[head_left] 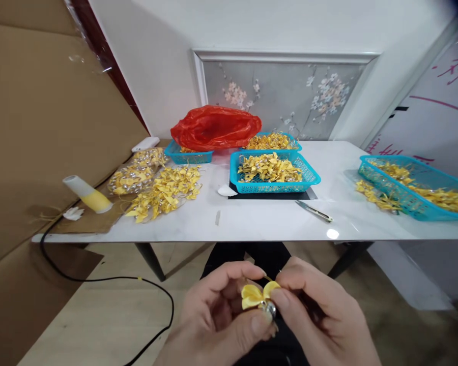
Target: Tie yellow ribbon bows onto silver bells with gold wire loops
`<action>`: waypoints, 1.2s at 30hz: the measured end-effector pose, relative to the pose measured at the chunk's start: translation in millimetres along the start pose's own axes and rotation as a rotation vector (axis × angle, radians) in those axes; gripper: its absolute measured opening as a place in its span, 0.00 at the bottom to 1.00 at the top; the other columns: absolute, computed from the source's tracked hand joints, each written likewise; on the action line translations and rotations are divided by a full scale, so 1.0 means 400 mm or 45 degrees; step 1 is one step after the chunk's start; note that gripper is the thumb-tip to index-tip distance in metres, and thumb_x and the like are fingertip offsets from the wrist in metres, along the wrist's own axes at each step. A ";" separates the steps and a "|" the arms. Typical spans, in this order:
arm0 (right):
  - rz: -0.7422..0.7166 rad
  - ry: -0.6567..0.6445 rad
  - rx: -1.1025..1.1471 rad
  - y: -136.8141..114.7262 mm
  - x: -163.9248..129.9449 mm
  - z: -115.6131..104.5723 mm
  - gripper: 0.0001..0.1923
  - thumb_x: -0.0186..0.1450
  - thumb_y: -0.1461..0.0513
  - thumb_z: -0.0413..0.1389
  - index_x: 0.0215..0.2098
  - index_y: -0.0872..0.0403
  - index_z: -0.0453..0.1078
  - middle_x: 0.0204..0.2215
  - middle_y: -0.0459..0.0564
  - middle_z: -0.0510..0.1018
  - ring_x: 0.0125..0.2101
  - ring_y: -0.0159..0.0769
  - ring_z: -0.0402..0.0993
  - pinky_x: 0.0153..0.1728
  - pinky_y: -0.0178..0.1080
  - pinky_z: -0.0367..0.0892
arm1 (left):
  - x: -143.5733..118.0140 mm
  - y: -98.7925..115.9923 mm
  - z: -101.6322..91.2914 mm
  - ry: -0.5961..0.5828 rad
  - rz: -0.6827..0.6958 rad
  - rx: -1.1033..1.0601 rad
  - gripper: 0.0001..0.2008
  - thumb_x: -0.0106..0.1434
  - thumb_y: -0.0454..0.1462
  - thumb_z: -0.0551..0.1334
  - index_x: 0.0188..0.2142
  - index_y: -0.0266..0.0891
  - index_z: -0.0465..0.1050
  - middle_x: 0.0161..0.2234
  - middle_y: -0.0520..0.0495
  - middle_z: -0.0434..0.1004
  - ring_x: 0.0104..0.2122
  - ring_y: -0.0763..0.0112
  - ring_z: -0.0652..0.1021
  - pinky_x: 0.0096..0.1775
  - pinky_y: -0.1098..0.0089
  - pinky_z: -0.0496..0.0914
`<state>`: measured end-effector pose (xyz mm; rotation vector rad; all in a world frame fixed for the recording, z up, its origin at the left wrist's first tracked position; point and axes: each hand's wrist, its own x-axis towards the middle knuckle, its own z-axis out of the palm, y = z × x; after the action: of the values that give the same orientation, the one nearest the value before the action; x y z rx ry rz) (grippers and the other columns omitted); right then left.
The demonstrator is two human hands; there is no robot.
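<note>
Both hands are low in front of me, below the table's front edge. My left hand (217, 317) and my right hand (320, 315) pinch one small yellow ribbon bow (255, 295) between their fingertips. A little silver bell (270, 308) hangs at the bow's middle, under my left thumb. On the white table (275, 218) a blue basket (275, 175) full of yellow bows stands straight ahead on a black mat.
A loose heap of bows (168, 190) and bagged bows lie at the left, by a white-and-yellow tube (87, 194). A red plastic bag (216, 127) covers a basket at the back. Another blue basket (420, 188) stands at the right. A small metal tool (313, 211) lies near the front edge. A black cable (110, 279) runs across the floor.
</note>
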<state>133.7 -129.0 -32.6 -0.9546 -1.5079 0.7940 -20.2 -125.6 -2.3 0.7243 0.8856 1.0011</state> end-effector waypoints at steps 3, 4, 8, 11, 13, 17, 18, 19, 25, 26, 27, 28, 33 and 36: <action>-0.013 0.028 -0.049 0.002 -0.005 0.005 0.09 0.69 0.64 0.53 0.29 0.54 0.69 0.22 0.43 0.66 0.20 0.26 0.61 0.19 0.33 0.54 | 0.008 0.007 -0.012 -0.126 -0.136 -0.118 0.13 0.50 0.35 0.76 0.37 0.40 0.80 0.26 0.52 0.80 0.25 0.77 0.79 0.31 0.77 0.75; 0.005 0.027 -0.053 0.001 -0.004 0.005 0.10 0.69 0.64 0.53 0.28 0.54 0.68 0.22 0.43 0.65 0.20 0.26 0.59 0.19 0.33 0.53 | 0.011 0.008 -0.016 -0.167 -0.193 -0.179 0.12 0.51 0.34 0.75 0.36 0.38 0.80 0.26 0.51 0.80 0.25 0.76 0.79 0.31 0.76 0.75; 0.384 -0.126 0.269 -0.010 0.010 0.001 0.17 0.69 0.56 0.54 0.24 0.55 0.65 0.20 0.42 0.64 0.19 0.26 0.55 0.18 0.31 0.50 | 0.023 0.003 -0.024 -0.261 -0.347 -0.497 0.06 0.57 0.31 0.72 0.35 0.32 0.81 0.25 0.48 0.80 0.23 0.76 0.81 0.28 0.77 0.78; 0.705 -0.185 0.614 -0.016 0.021 0.002 0.20 0.66 0.50 0.57 0.25 0.55 0.64 0.19 0.42 0.64 0.19 0.25 0.53 0.17 0.29 0.47 | 0.024 0.000 -0.017 -0.248 -0.412 -0.660 0.04 0.59 0.30 0.70 0.35 0.29 0.81 0.25 0.46 0.82 0.23 0.77 0.81 0.27 0.78 0.79; 0.825 -0.142 0.742 -0.019 0.025 0.004 0.20 0.65 0.49 0.60 0.25 0.56 0.65 0.18 0.40 0.62 0.19 0.23 0.51 0.17 0.28 0.45 | 0.024 0.000 -0.011 -0.233 -0.443 -0.709 0.01 0.60 0.27 0.69 0.33 0.28 0.81 0.24 0.47 0.82 0.23 0.79 0.82 0.27 0.78 0.80; 0.932 -0.115 0.922 -0.015 0.031 0.009 0.20 0.61 0.50 0.63 0.25 0.56 0.65 0.18 0.38 0.60 0.17 0.20 0.45 0.16 0.28 0.39 | 0.026 0.001 -0.006 -0.208 -0.465 -0.740 0.04 0.60 0.24 0.67 0.29 0.28 0.80 0.23 0.47 0.82 0.20 0.80 0.81 0.27 0.78 0.80; 0.952 -0.124 0.963 -0.013 0.033 0.009 0.21 0.60 0.50 0.64 0.25 0.56 0.65 0.18 0.37 0.60 0.16 0.19 0.44 0.15 0.27 0.38 | 0.027 0.000 -0.006 -0.201 -0.472 -0.747 0.04 0.60 0.25 0.67 0.29 0.28 0.80 0.23 0.47 0.82 0.20 0.80 0.80 0.26 0.78 0.80; 0.978 -0.136 1.003 -0.010 0.036 0.008 0.22 0.59 0.50 0.65 0.24 0.56 0.64 0.17 0.37 0.60 0.16 0.18 0.43 0.15 0.27 0.37 | 0.027 0.000 -0.006 -0.195 -0.479 -0.757 0.04 0.61 0.25 0.67 0.29 0.28 0.80 0.23 0.47 0.82 0.19 0.80 0.80 0.25 0.78 0.79; 1.114 -0.189 1.137 -0.002 0.041 0.004 0.23 0.58 0.49 0.66 0.22 0.55 0.62 0.15 0.34 0.54 0.15 0.17 0.38 0.13 0.25 0.37 | 0.024 -0.003 -0.002 -0.203 -0.501 -0.686 0.08 0.58 0.32 0.71 0.24 0.30 0.77 0.16 0.52 0.74 0.13 0.84 0.71 0.17 0.83 0.71; 1.053 -0.170 1.036 -0.003 0.038 0.004 0.22 0.60 0.49 0.64 0.23 0.55 0.64 0.15 0.35 0.56 0.15 0.18 0.41 0.13 0.25 0.39 | 0.024 -0.003 -0.001 -0.196 -0.491 -0.651 0.10 0.58 0.33 0.71 0.23 0.30 0.76 0.15 0.53 0.72 0.13 0.85 0.69 0.17 0.84 0.70; 0.934 -0.114 0.870 -0.005 0.035 0.004 0.19 0.62 0.50 0.62 0.25 0.55 0.67 0.16 0.37 0.59 0.15 0.19 0.46 0.14 0.25 0.44 | 0.024 -0.003 0.001 -0.180 -0.468 -0.604 0.12 0.57 0.35 0.71 0.22 0.31 0.75 0.14 0.54 0.71 0.12 0.86 0.68 0.17 0.84 0.69; 0.765 -0.031 0.654 -0.007 0.030 0.004 0.16 0.63 0.52 0.61 0.27 0.55 0.70 0.18 0.39 0.63 0.16 0.21 0.52 0.15 0.26 0.49 | 0.024 -0.002 0.003 -0.157 -0.421 -0.538 0.13 0.57 0.36 0.71 0.22 0.32 0.74 0.14 0.54 0.71 0.12 0.86 0.66 0.16 0.84 0.67; -0.185 0.085 -0.290 -0.019 0.015 -0.005 0.06 0.62 0.65 0.60 0.38 0.51 0.73 0.25 0.42 0.72 0.18 0.25 0.65 0.16 0.29 0.59 | 0.021 -0.003 0.014 0.015 -0.155 -0.101 0.14 0.60 0.42 0.69 0.25 0.36 0.73 0.14 0.57 0.69 0.12 0.85 0.63 0.17 0.84 0.60; -0.362 -0.087 -0.463 -0.026 0.024 -0.019 0.07 0.66 0.68 0.56 0.42 0.54 0.71 0.32 0.46 0.77 0.26 0.28 0.74 0.27 0.28 0.69 | 0.018 -0.003 0.016 0.062 -0.118 0.120 0.16 0.60 0.46 0.67 0.24 0.37 0.71 0.12 0.58 0.66 0.13 0.84 0.61 0.18 0.83 0.56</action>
<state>139.2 -125.3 -17.9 -0.9523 -1.8378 0.3565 -12.2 -120.2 -2.3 0.7345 1.0049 0.9028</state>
